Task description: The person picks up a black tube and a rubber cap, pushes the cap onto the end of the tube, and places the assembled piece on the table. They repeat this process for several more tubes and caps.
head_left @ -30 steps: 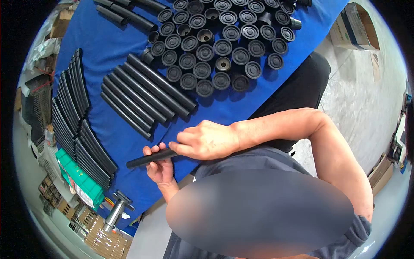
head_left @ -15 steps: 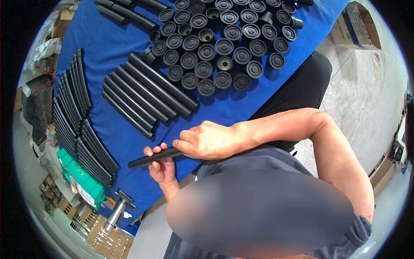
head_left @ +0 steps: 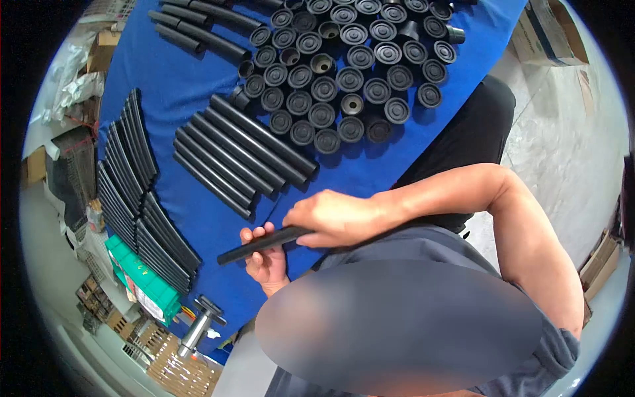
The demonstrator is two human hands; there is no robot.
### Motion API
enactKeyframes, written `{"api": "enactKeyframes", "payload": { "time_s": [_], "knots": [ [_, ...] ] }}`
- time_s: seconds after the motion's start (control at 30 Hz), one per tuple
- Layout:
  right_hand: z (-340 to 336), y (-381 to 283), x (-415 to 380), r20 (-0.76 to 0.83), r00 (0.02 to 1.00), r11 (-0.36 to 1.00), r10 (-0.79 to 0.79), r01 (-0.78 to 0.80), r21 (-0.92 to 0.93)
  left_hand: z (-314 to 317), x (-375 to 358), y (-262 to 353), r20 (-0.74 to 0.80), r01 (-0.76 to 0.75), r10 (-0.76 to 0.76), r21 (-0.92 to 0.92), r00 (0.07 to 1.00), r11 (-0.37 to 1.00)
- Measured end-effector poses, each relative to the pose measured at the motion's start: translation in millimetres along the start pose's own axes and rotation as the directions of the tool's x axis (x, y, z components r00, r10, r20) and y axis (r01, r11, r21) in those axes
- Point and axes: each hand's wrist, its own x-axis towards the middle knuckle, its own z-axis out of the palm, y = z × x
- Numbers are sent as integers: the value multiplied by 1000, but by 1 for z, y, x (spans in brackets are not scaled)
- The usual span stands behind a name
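Note:
A black tube (head_left: pixel 256 247) lies slanted over the blue cloth, close to my body. My left hand (head_left: pixel 266 258) has its fingers and thumb around the tube's middle. At the tube's right end, my right hand (head_left: pixel 334 220) is closed round it and hides that end. Just beyond my hands lies a row of several black tubes (head_left: pixel 241 152) side by side on the blue cloth (head_left: pixel 218 225).
Many round black caps (head_left: pixel 321 114) stand at the far side. More black tubes (head_left: pixel 142 198) are stacked at the left, beside a green bin (head_left: pixel 142 274). A metal tool (head_left: pixel 196 331) stands at the near left edge. A cardboard box (head_left: pixel 552 33) is at the far right.
The view has shifted, so the table's contents appear slightly further right and lower. Both hands still hold the same tube, in nearly the same pose.

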Motion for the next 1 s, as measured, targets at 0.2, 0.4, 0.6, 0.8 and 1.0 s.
{"api": "enactKeyframes", "payload": {
  "time_s": [0.2, 0.4, 0.6, 0.8, 1.0],
  "knots": [
    [-11, -10, 2, 129, 988, 994, 90, -97, 51, 0, -1, 0, 39, -8, 9, -22, 999, 1000],
    [8, -3, -4, -9, 991, 957, -133, 126, -262, 2, 0, 0, 2, 2, -2, 3, 1000, 1000],
    [6, 6, 2, -2, 1000, 1000, 3, -3, 31, 0, -2, -1, -11, -43, 43, 40, 999, 998],
    [0, -4, 2, 74, 997, 1000, 11, -11, 5, -1, -3, 0, 0, -18, 18, -2, 1000, 1000],
    [8, -5, -5, -12, 997, 979, -77, 73, -188, 2, -1, -1, -27, -18, 18, -17, 999, 1000]
  ]
}}
